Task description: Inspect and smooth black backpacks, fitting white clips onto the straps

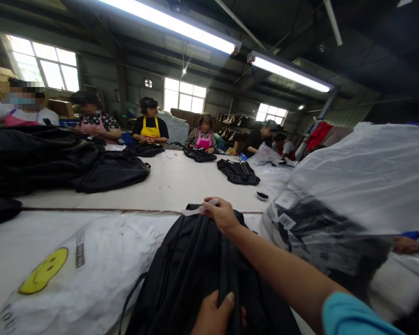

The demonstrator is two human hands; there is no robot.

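Note:
A black backpack lies on the table in front of me, its top pointing away. My right hand is closed at the top of the backpack, pinching a white strip beside the top handle loop. Lower down, my left hand grips a black shoulder strap, thumb on top. Part of the left hand is cut off by the bottom edge of the picture. To the left of the backpack lies a clear plastic bag with a yellow smiley print, full of white pieces.
A large plastic bag with dark packed goods stands at the right; another person's hand is beside it. Black bags are piled at left. A small dish and another black bag lie ahead. Several co-workers sit across the table.

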